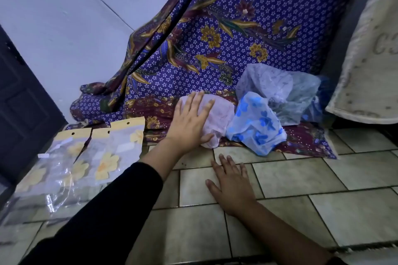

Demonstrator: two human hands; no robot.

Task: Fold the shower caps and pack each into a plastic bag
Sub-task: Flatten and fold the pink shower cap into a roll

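Observation:
A pale pink shower cap [219, 118] lies crumpled at the edge of the patterned cloth. My left hand [189, 122] rests flat on its left side, fingers spread, thumb against its lower edge. To its right lies a white cap with blue flowers [256, 127], and behind that a pale blue translucent cap [280, 90]. My right hand [230, 185] lies flat on the tiled floor with fingers apart, holding nothing. Clear plastic bags with yellow flower prints and yellow header strips [86, 161] lie on the floor at the left.
A purple batik cloth [215, 38] drapes down behind the caps and onto the floor. A cream mattress edge [366, 60] leans at the right. A dark door [19, 97] stands at the left. Beige floor tiles [323, 178] fill the foreground.

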